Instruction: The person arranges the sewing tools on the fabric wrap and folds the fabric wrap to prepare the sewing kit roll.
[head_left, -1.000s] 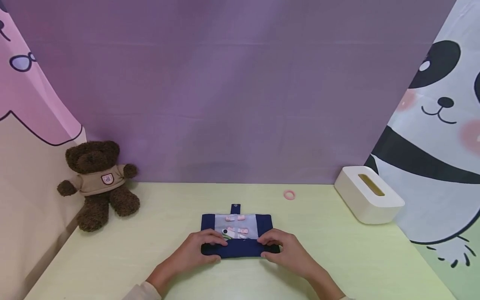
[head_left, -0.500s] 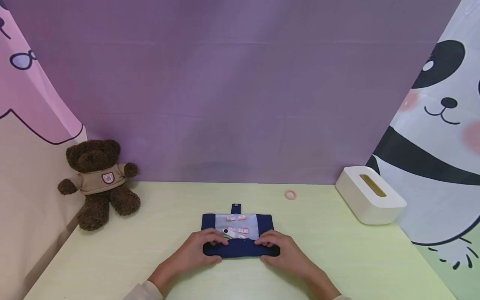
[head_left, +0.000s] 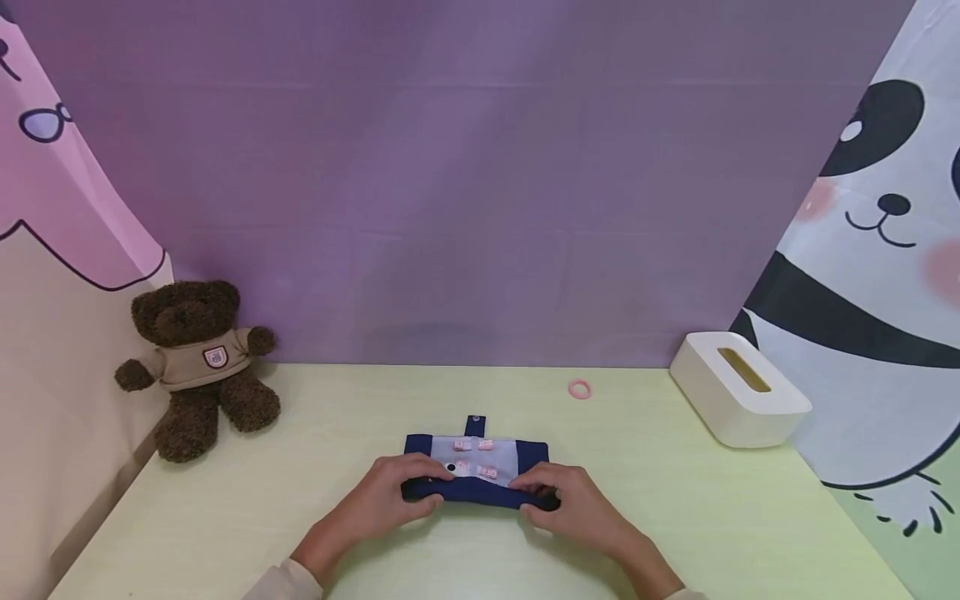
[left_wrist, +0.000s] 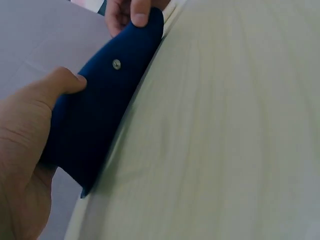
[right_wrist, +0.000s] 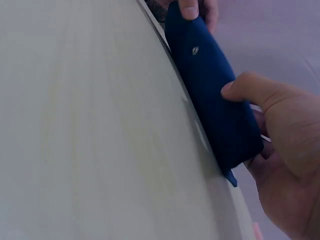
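A navy cloth roll-up pouch [head_left: 480,493] lies on the table, its near part folded over. Its pale grey inner panel [head_left: 504,455] still shows, with several small pink-and-white pieces [head_left: 487,472] on it. A strap [head_left: 476,425] with a snap sticks out at the far edge. My left hand [head_left: 384,497] grips the fold's left end, thumb in front and fingers over the top. My right hand [head_left: 570,502] grips the right end likewise. In the left wrist view, a metal snap [left_wrist: 116,64] sits on the fold's outer face. What lies inside the fold is hidden.
A pink ring [head_left: 580,389] lies near the table's far edge. At the back right stands a white tissue box [head_left: 738,392]. A brown teddy bear [head_left: 197,367] sits at the back left. A purple cloth [head_left: 480,183] hangs behind the table.
The folded part has tipped away from me and covers more of the white-and-green item on the panel. The strap and far edge have shifted slightly towards me. Both hands keep their grip.
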